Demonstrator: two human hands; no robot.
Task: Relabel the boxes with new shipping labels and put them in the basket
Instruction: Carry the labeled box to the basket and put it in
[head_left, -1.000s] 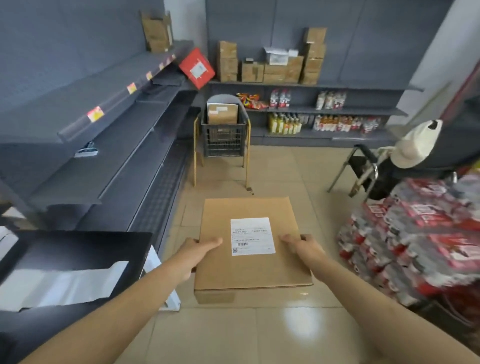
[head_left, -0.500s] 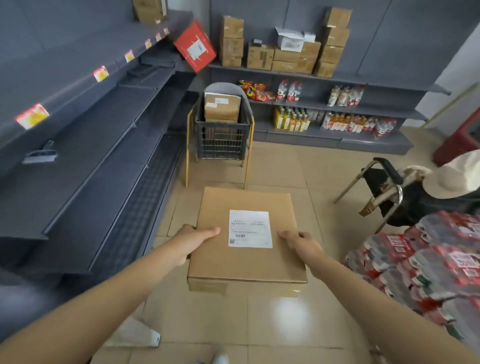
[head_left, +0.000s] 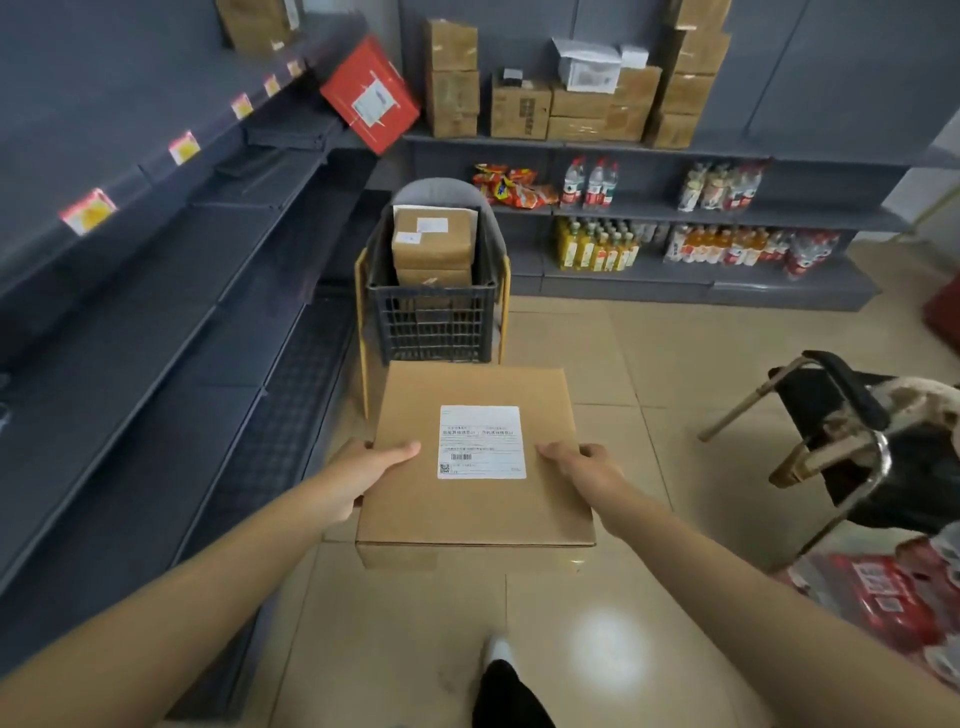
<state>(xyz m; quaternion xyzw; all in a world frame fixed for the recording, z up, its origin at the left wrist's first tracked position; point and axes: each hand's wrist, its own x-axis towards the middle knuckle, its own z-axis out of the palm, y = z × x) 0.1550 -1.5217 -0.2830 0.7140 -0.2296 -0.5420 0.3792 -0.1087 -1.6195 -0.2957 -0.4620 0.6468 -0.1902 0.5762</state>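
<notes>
A flat brown cardboard box (head_left: 415, 499) with a white shipping label (head_left: 481, 441) on top is held level in front of me. My left hand (head_left: 363, 470) grips its left edge, thumb on top. My right hand (head_left: 582, 467) grips its right edge the same way. Just beyond the box a dark plastic basket (head_left: 434, 325) sits on a yellow-framed chair (head_left: 363, 312). Inside it stand labelled brown boxes (head_left: 434, 244), stacked upright.
Empty grey shelving (head_left: 156, 312) runs along the left. Back shelves (head_left: 727, 213) carry cartons, bottles and snacks; a red box (head_left: 370, 96) leans in the corner. A folding chair (head_left: 841, 441) with clothing and wrapped bottle packs (head_left: 893, 597) stand at right. My foot (head_left: 501, 670) shows below.
I have walked forward with the box; the basket is now closer and larger in view. The black table at left has dropped out of sight. Both hands keep their grip.
</notes>
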